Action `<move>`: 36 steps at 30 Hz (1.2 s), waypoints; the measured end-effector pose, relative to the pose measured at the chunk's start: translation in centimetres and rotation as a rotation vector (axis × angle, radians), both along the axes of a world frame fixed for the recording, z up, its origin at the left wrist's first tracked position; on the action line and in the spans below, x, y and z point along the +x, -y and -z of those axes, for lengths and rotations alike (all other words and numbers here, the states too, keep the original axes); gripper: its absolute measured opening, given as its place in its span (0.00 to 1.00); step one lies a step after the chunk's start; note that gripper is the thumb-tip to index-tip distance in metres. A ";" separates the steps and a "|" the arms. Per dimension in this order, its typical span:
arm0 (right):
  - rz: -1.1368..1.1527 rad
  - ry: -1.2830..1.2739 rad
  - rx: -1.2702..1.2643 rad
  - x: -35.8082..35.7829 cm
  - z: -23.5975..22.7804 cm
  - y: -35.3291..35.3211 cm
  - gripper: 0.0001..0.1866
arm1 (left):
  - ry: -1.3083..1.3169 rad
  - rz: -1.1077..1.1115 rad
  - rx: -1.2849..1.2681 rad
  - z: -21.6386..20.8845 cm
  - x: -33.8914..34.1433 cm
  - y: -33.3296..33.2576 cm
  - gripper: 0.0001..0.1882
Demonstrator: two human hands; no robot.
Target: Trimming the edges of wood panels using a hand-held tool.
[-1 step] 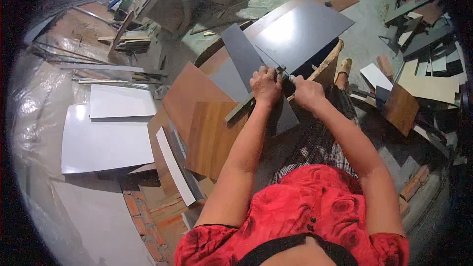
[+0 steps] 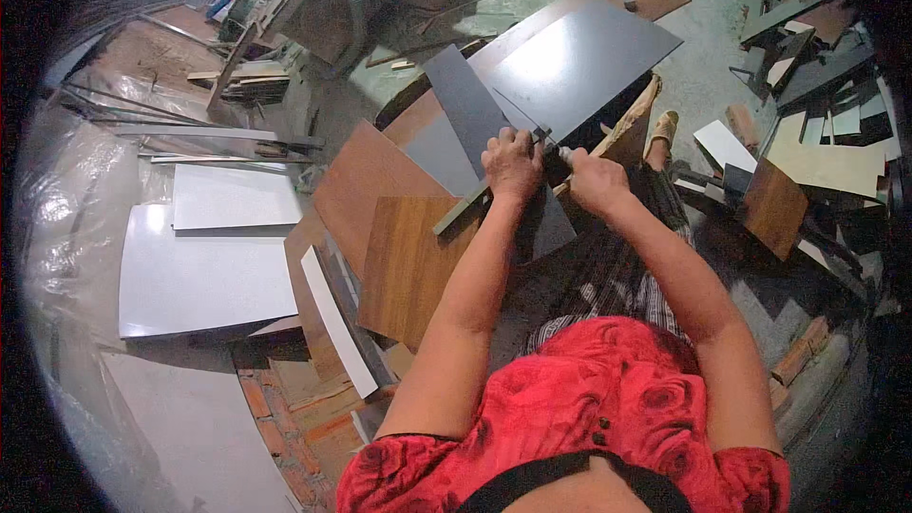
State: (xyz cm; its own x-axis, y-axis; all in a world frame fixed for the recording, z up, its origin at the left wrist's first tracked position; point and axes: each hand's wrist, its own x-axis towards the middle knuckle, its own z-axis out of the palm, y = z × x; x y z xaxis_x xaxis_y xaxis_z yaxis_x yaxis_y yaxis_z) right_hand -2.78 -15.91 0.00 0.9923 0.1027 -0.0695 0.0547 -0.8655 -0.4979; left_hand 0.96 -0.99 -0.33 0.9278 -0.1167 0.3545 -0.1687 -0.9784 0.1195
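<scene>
My left hand (image 2: 513,166) is closed over a narrow grey strip (image 2: 459,214) laid across a long dark grey board (image 2: 467,106). The strip's lower left end sticks out past the hand. Just to the right, my right hand (image 2: 597,179) is wrapped round a small tool with a pale handle end (image 2: 567,154); the fist hides most of it, so its kind is unclear. A thin dark rod or edge (image 2: 521,112) slants down toward the gap between my hands. Under the dark board lies a large shiny grey panel (image 2: 570,57).
Brown panels (image 2: 366,204) and a wood-grain panel (image 2: 404,261) lie left of my hands. White panels (image 2: 204,275) are farther left. Board offcuts (image 2: 826,161) are heaped at the right. A sandalled foot (image 2: 662,133) rests beside the grey panel. A bench-like machine (image 2: 313,9) stands at the back left.
</scene>
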 end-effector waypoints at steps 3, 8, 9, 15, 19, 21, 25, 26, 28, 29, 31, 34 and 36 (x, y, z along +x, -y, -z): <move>-0.037 0.031 0.062 -3.8 -0.1 2.4 0.12 | -0.007 0.000 0.002 0.2 0.2 0.1 0.12; -0.030 -0.102 -0.041 -10.6 0.7 7.2 0.09 | -0.022 -0.008 0.035 0.3 0.1 0.0 0.12; -0.021 -0.103 -0.045 -11.4 0.5 7.8 0.09 | -0.022 0.002 0.030 0.4 0.1 -0.3 0.12; 0.165 -0.110 0.664 -15.6 5.3 11.5 0.11 | 0.035 0.031 0.063 0.3 0.0 0.1 0.13; 0.388 -0.216 0.943 -17.6 9.1 12.1 0.11 | 0.095 0.083 0.096 0.6 0.1 0.4 0.15; 0.507 -0.283 0.930 -17.6 9.5 12.3 0.12 | 0.113 0.091 0.133 0.6 0.4 -0.1 0.15; 0.635 -0.391 1.248 -16.6 7.4 13.0 0.12 | 0.143 0.168 0.095 0.7 0.3 -0.3 0.14; 0.652 -0.421 1.270 -16.8 7.1 13.5 0.12 | 0.113 0.160 0.103 0.4 0.1 0.3 0.14; 0.613 -0.377 1.261 -16.8 9.4 13.7 0.12 | 0.085 0.168 0.111 0.1 0.0 0.9 0.14; 0.550 -0.345 1.247 -16.9 10.6 13.9 0.12 | 0.107 0.159 0.125 0.1 0.0 1.2 0.14; 0.579 -0.336 1.274 -16.9 10.1 13.6 0.13 | 0.115 0.166 0.137 0.7 0.2 1.0 0.14; 0.567 -0.316 1.302 -16.7 9.8 13.4 0.13 | 0.107 0.199 0.125 1.0 0.8 -0.4 0.14; 0.546 -0.301 1.301 -16.7 10.1 13.5 0.12 | 0.229 0.310 0.247 1.8 1.6 -1.2 0.10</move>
